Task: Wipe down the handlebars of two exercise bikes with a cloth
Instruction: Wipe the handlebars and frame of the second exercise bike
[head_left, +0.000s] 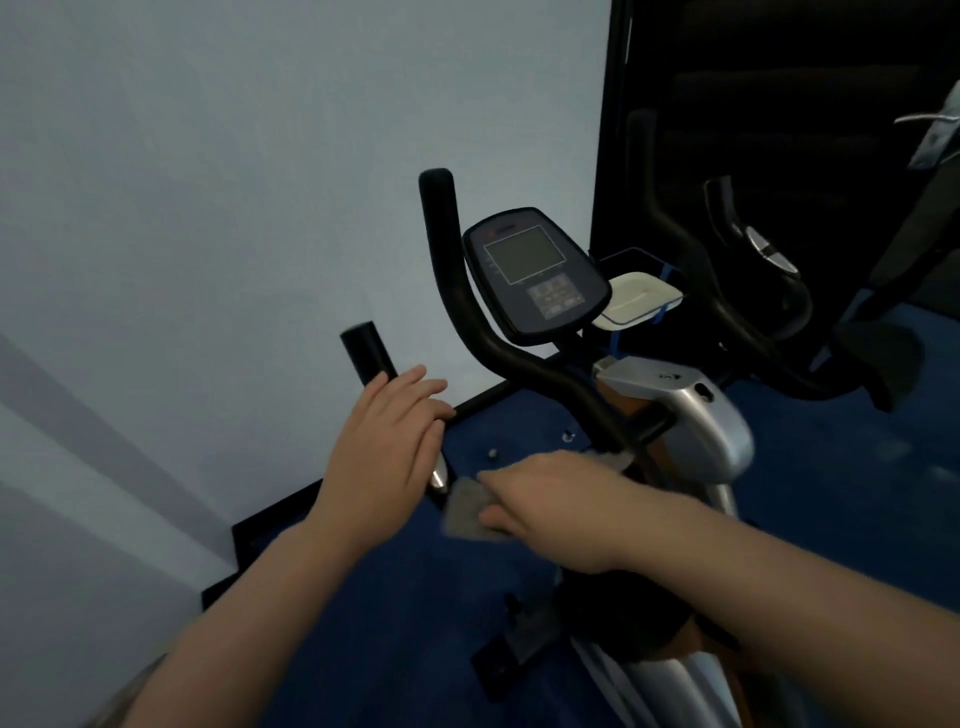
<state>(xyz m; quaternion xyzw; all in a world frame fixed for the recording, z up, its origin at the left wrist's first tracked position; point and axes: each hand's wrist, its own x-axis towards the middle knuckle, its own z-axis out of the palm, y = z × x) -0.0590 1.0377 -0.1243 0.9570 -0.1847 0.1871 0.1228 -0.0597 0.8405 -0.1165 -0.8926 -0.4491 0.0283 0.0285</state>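
The left hand (387, 447) wraps the left black handlebar grip (366, 353). Beside it, the right hand (563, 512) clamps one grey cloth (470, 512) against the curved handlebar (519, 358) below one console (535, 270). A second bike's handlebar (727, 312) stands rightward.

Dim bluish indoor light, soft shadow bands on the wall (208, 208), motion-blurred right hand (561, 499), wide-angle edge bending
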